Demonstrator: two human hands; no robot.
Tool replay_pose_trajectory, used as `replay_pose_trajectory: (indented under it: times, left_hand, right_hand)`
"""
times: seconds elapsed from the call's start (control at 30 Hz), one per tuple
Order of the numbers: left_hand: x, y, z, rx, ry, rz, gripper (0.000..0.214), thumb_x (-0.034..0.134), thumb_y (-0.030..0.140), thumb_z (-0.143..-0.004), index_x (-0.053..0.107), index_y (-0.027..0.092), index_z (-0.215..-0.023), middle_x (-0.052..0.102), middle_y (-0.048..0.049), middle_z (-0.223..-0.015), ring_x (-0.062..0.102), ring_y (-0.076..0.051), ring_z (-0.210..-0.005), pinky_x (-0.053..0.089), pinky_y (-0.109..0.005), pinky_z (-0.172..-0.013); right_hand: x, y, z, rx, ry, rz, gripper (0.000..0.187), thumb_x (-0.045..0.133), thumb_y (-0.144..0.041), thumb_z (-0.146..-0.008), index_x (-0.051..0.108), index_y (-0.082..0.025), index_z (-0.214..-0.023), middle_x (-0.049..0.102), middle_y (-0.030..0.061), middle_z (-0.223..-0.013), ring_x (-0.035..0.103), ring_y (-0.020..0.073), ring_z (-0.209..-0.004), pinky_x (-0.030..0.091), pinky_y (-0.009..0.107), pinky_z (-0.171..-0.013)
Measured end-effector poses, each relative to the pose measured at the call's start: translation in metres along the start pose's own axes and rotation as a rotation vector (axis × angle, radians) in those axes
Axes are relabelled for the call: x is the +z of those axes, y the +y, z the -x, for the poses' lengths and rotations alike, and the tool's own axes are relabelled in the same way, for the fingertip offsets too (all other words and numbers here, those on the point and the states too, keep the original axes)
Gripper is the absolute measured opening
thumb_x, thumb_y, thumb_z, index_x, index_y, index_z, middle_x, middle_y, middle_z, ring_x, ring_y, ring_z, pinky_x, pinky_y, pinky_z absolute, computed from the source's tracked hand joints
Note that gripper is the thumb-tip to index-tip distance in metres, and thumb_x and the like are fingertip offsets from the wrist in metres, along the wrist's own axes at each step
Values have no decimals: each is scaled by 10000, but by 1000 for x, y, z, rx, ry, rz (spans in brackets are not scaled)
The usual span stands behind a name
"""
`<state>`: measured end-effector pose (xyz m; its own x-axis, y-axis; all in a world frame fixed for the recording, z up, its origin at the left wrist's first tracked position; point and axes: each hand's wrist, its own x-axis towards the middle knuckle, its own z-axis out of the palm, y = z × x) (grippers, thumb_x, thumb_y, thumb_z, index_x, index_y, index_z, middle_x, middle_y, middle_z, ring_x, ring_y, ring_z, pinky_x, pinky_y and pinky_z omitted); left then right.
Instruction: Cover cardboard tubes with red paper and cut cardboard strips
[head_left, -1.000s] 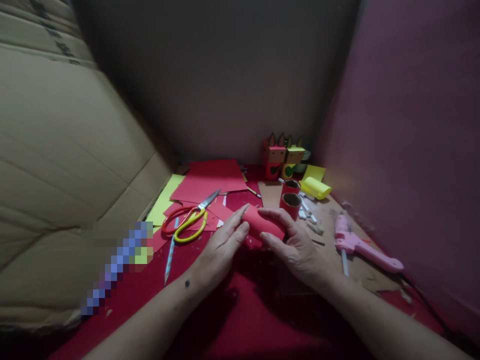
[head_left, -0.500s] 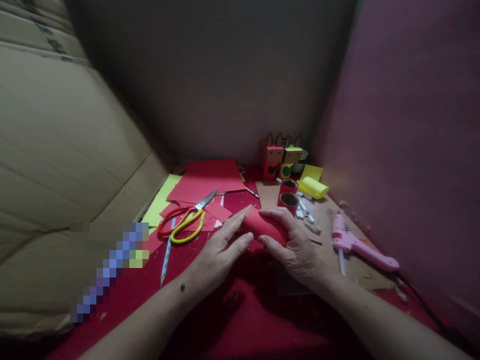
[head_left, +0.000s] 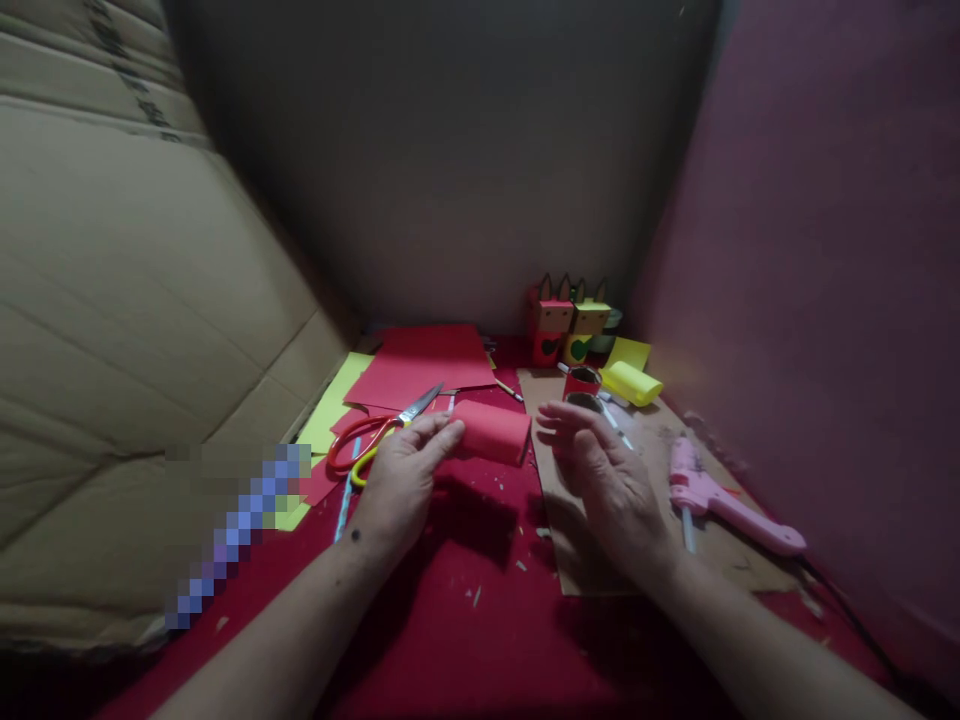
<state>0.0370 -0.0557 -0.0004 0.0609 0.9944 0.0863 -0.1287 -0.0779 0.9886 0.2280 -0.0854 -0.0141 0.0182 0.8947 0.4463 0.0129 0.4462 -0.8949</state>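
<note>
My left hand (head_left: pixel 403 470) grips one end of a red paper-wrapped tube (head_left: pixel 491 431) and holds it lying sideways above the red table surface (head_left: pixel 465 620). My right hand (head_left: pixel 600 470) hovers just right of the tube, fingers apart and holding nothing, over a brown cardboard sheet (head_left: pixel 600 540). Orange-and-yellow scissors (head_left: pixel 375 435) lie right behind my left hand, on red paper sheets (head_left: pixel 420 365).
Two red-wrapped tubes (head_left: pixel 581 385) stand behind my right hand. A yellow roll (head_left: pixel 631 382) and two small paper animal figures (head_left: pixel 566 325) sit at the back. A pink glue gun (head_left: pixel 720 495) lies at the right. Cardboard walls the left side (head_left: pixel 135 330).
Both hands were pressed around the red tube; now my right hand has let go and opened, and my left hand has carried the tube up and to the left.
</note>
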Motion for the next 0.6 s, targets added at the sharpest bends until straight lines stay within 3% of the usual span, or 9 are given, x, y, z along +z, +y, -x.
replay_pose_trajectory:
  times: [0.1, 0.23, 0.37, 0.47, 0.53, 0.6]
  left_hand:
    - [-4, -1, -7, -25, 66, 161, 249, 672, 318, -725, 664, 101, -846, 682, -46, -711, 623, -150, -618, 503, -267, -608]
    - [-4, 0, -11, -79, 125, 232, 220, 738, 288, -635, 655, 101, -713, 659, -21, -611, 612, -139, -520, 490, -242, -515]
    - [-1, 0, -10, -101, 96, 219, 240, 723, 305, -650, 668, 95, -752, 684, -48, -651, 617, -142, -520, 482, -240, -498]
    - [1, 0, -8, -115, 48, 216, 262, 715, 318, -662, 673, 97, -796, 697, -62, -688, 626, -151, -545, 458, -232, -471]
    - [2, 0, -6, -101, 37, 193, 259, 736, 296, -644, 673, 99, -800, 698, -56, -688, 635, -154, -568, 463, -227, -492]
    - [2, -2, -5, -99, 34, 154, 259, 740, 289, -644, 672, 100, -808, 698, -52, -683, 643, -157, -582, 474, -229, -520]
  right_hand:
    - [-3, -1, 2, -58, 87, 103, 101, 586, -328, -819, 613, -237, -784, 583, 15, -834, 557, 156, -812, 440, 314, -778]
    - [-2, -3, 5, -24, -11, 171, 172, 625, -287, -771, 585, -196, -631, 525, -21, -609, 483, 113, -586, 400, 253, -580]
    - [1, -6, 3, -17, -39, 218, 353, 521, -355, -836, 502, -184, -528, 461, -27, -532, 429, 97, -520, 356, 242, -521]
    - [6, -8, -2, -34, -51, 260, 333, 453, -395, -872, 556, -183, -635, 488, -17, -592, 443, 107, -562, 366, 253, -552]
    - [11, -11, -5, -36, -54, 317, 217, 549, -394, -818, 609, -186, -817, 512, -15, -661, 451, 116, -604, 373, 259, -575]
    - [17, -14, -9, -14, -52, 347, 216, 638, -362, -747, 626, -183, -866, 532, -11, -685, 462, 121, -618, 378, 266, -586]
